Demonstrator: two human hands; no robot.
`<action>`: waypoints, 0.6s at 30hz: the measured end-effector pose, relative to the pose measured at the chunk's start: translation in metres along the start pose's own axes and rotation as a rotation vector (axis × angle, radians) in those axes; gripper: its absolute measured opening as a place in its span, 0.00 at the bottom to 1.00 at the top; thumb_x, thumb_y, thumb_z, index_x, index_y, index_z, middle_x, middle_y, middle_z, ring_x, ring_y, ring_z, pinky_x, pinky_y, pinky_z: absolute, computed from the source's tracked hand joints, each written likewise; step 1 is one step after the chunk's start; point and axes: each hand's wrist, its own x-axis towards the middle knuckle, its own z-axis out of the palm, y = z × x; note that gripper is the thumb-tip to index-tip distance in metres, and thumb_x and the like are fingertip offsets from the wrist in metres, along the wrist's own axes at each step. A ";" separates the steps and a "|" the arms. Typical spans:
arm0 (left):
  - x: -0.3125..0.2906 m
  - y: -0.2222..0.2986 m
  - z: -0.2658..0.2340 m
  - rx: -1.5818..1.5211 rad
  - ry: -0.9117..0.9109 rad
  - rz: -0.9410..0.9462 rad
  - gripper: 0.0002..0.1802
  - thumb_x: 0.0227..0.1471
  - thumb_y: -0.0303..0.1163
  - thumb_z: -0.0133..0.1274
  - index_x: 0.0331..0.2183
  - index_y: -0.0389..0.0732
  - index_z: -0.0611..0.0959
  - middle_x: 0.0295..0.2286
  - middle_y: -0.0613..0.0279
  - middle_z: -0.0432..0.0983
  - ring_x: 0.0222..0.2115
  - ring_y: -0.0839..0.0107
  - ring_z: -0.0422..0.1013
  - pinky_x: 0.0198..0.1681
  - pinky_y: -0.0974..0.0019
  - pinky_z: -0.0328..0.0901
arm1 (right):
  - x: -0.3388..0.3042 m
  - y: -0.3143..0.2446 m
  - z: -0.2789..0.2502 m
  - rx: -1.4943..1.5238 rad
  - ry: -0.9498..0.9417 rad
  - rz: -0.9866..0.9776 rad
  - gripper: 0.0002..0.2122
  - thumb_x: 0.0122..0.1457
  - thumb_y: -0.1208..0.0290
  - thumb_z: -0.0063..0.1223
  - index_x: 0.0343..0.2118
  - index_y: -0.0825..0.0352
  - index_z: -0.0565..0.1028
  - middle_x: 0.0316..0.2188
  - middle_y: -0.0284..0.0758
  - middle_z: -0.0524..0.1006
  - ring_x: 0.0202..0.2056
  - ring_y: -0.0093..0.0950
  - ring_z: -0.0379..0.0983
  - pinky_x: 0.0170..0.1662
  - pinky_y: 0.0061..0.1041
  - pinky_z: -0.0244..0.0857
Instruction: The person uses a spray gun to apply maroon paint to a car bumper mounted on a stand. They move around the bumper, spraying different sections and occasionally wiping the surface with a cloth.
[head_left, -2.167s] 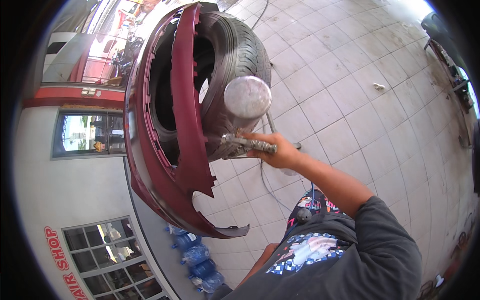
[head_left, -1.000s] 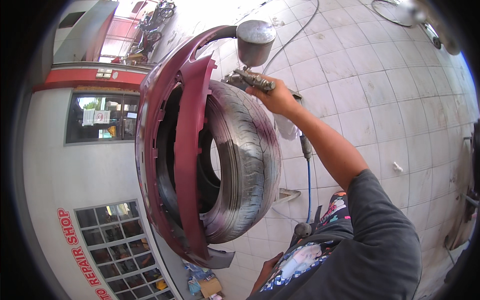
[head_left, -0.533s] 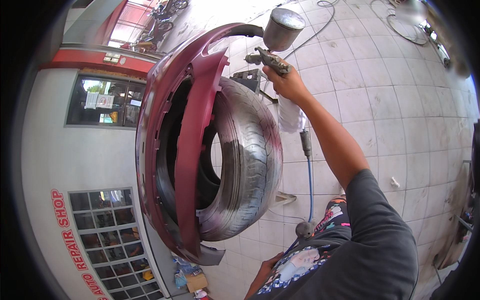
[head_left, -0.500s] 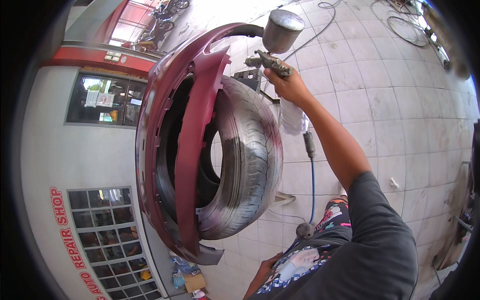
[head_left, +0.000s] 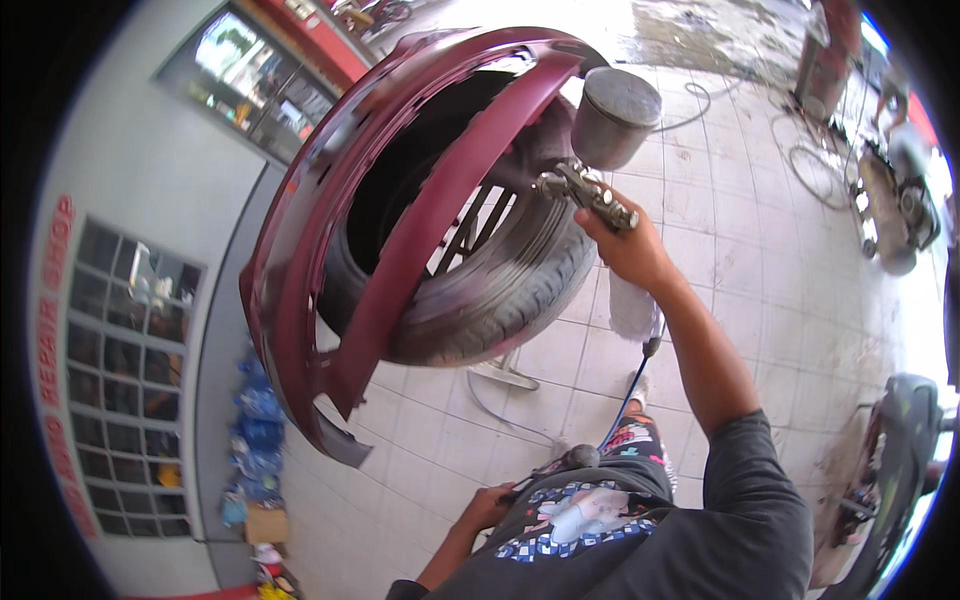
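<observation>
My right hand is closed around the grip of a metal spray gun with a silver paint cup on top. A white cloth hangs below that hand, and a blue air hose runs down from there. The nozzle points left, close to a dark red car bumper. That bumper rests against a large tyre, its far side hidden. At my waist, my left hand is closed beside a dark round object; what its fingers hold is unclear.
Tiled floor surrounds the tyre. A white wall with a barred window stands left, with blue-wrapped bottles and a cardboard box along its foot. Coiled hose and machinery lie at the far right.
The view has turned, so bumper and tyre appear tilted to the right. The spray gun has come down and right in view, its nozzle now nearer the bumper's inner strip.
</observation>
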 end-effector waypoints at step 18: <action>-0.039 -0.064 0.020 0.067 0.225 0.192 0.11 0.45 0.28 0.53 0.34 0.40 0.85 0.32 0.45 0.81 0.35 0.46 0.78 0.41 0.54 0.71 | -0.200 -0.086 0.230 -0.222 -0.351 0.053 0.24 0.63 0.67 0.60 0.61 0.66 0.68 0.46 0.52 0.80 0.53 0.42 0.77 0.52 0.32 0.68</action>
